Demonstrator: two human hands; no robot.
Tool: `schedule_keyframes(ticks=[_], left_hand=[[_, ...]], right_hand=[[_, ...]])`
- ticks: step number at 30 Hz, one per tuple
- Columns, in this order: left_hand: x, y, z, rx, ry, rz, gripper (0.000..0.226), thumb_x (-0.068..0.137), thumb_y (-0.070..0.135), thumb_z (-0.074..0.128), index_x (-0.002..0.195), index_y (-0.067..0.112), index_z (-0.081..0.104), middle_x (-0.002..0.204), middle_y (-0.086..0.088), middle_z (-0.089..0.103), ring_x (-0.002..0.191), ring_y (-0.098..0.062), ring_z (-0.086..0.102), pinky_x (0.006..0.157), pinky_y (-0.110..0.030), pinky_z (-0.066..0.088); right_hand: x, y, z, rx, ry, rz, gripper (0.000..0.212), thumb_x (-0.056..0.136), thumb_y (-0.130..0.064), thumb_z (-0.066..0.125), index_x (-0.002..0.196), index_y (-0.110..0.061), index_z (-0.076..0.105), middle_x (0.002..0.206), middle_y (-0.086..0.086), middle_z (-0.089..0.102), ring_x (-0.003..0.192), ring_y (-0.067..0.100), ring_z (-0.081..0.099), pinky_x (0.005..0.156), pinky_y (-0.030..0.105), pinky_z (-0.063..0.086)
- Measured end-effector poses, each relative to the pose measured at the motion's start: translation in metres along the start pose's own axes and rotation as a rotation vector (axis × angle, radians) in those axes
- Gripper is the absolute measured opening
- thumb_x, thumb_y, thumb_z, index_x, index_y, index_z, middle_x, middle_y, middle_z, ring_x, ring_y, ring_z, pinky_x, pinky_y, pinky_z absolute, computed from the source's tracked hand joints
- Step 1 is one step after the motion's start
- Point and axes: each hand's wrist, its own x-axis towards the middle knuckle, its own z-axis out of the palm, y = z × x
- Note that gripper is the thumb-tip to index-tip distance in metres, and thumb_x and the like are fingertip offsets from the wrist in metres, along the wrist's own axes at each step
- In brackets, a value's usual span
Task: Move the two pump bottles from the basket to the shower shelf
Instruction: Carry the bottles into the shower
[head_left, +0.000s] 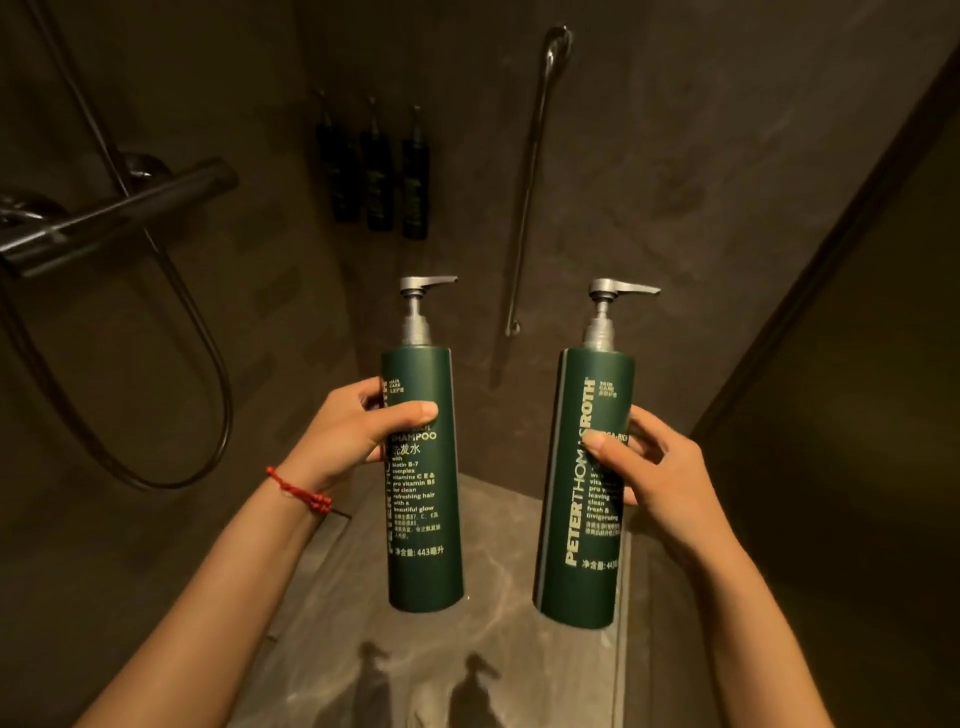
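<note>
A: What's hard to read?
B: The left hand (347, 431) wraps the shampoo bottle (423, 483), covering part of its label; "SHAMPOO" and "443" show. The right hand (657, 470) grips the other bottle (584, 493), hiding much small print; "PETER THOMAS ROTH" and "SKIN CARE" read clearly.
A: Where are they?
B: Both upright in the air, apart, above the wet shower floor (467, 519). Three dark bottles (375, 169) on the wall are too dim to read.

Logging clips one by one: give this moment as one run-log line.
phase: carry | left hand: shampoo bottle, upright | right hand: skincare bottle, upright | shelf: not seen
</note>
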Motion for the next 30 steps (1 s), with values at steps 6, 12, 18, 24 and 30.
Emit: schedule_keyframes(ticks=[6,12,18,24,30], left_hand=[[0.088,0.027,-0.047,0.014,0.104,0.066,0.028,0.072,0.001,0.065,0.1,-0.003,0.06,0.07,-0.005,0.063,0.039,0.001,0.056,0.037,-0.008,0.038],[0.127,0.043,-0.097,-0.019,0.292,0.075,0.027,0.067,0.006,0.071,0.093,0.009,0.064,0.059,0.009,0.07,0.054,-0.002,0.064,0.042,-0.011,0.045],[0.118,0.056,-0.135,-0.06,0.603,0.12,0.035,0.053,0.019,0.074,0.086,0.016,0.064,0.065,0.006,0.071,0.061,-0.004,0.067,0.051,-0.015,0.052],[0.074,0.062,-0.154,-0.048,0.957,0.152,0.039,0.052,0.014,0.079,0.088,0.013,0.064,0.081,-0.002,0.068,0.065,-0.005,0.066,0.058,-0.017,0.054],[0.03,0.06,-0.143,-0.035,1.247,0.176,0.023,0.067,0.007,0.069,0.088,0.014,0.064,0.073,0.005,0.07,0.066,-0.006,0.066,0.057,-0.016,0.053]], right_hand=[[0.121,-0.009,0.042,0.017,-0.094,-0.029,0.029,0.07,-0.021,0.07,0.097,-0.027,0.064,0.084,-0.016,0.074,0.079,0.004,0.069,0.056,0.013,0.05],[0.213,-0.02,0.098,0.04,-0.297,-0.068,0.036,0.064,-0.026,0.077,0.097,-0.028,0.065,0.086,-0.016,0.074,0.079,0.003,0.069,0.055,0.013,0.05],[0.281,-0.033,0.175,0.05,-0.633,-0.122,0.029,0.064,-0.031,0.071,0.093,-0.037,0.066,0.087,-0.016,0.074,0.081,0.005,0.069,0.058,0.013,0.05],[0.309,-0.053,0.25,0.069,-1.01,-0.183,0.036,0.055,-0.039,0.069,0.09,-0.035,0.061,0.081,-0.02,0.073,0.079,0.001,0.068,0.056,0.011,0.05],[0.294,-0.062,0.305,0.097,-1.356,-0.199,0.039,0.058,-0.033,0.078,0.091,-0.035,0.058,0.076,-0.029,0.071,0.074,-0.003,0.067,0.053,0.01,0.049]])
